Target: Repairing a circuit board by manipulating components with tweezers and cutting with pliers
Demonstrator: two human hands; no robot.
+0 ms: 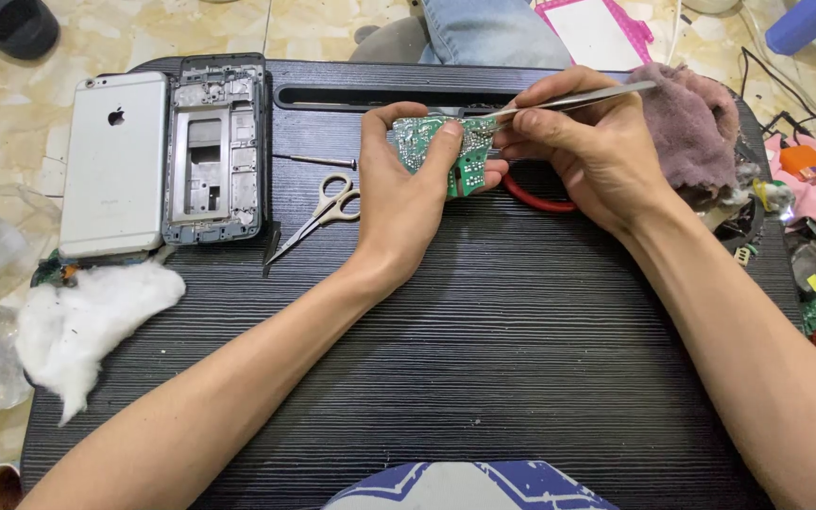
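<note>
My left hand [406,194] grips a small green circuit board [467,170] above the far middle of the black ribbed table [484,349]. My right hand [586,142] pinches metal tweezers [578,98], whose tips touch the top of the board. Part of the board is hidden by my fingers. A red-handled tool [535,196] lies under my right hand, mostly hidden.
Small scissors [318,215] and a thin screwdriver [314,161] lie left of my hands. A silver phone back [113,162] and a phone frame [216,151] sit at the far left, cotton wool [87,316] below them. A mauve cloth [696,127] lies at the right, clutter beyond the edge.
</note>
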